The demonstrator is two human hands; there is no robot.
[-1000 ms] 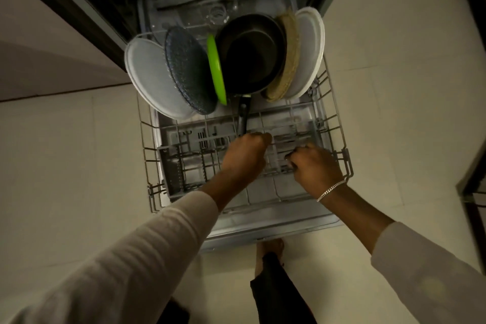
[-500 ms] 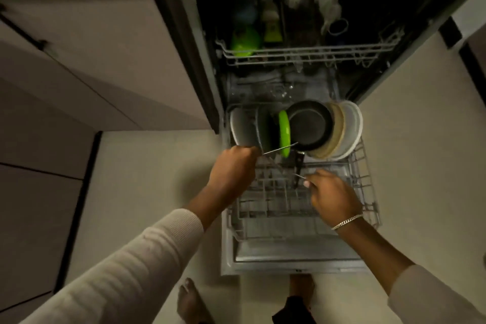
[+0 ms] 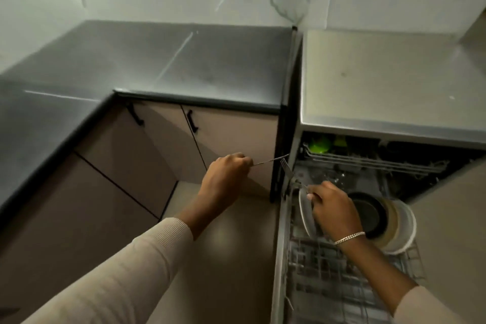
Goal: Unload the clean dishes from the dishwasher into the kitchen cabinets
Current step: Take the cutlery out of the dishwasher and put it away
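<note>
My left hand [image 3: 226, 177] grips a metal fork [image 3: 272, 159] by its handle, tines pointing right, in front of the lower cabinet doors [image 3: 231, 137]. My right hand [image 3: 332, 206] holds a second fork [image 3: 286, 169], tines up and to the left, over the pulled-out lower rack [image 3: 328, 279] of the open dishwasher. Behind that hand stand a white plate [image 3: 304, 212], a dark pan [image 3: 369, 214] and pale plates [image 3: 403, 226]. The upper rack [image 3: 373, 163] carries green items [image 3: 319, 144].
A dark countertop [image 3: 184, 60] runs in an L along the left and back, with closed cabinet doors and black handles [image 3: 192, 121] beneath. The dishwasher's flat top [image 3: 389, 73] is on the right. Bare floor [image 3: 223, 244] lies between the cabinets and the dishwasher.
Both hands have lifted out of the lower rack, each with a fork. My left hand has swung left toward the cabinets, and my view has risen to take in the countertop.
</note>
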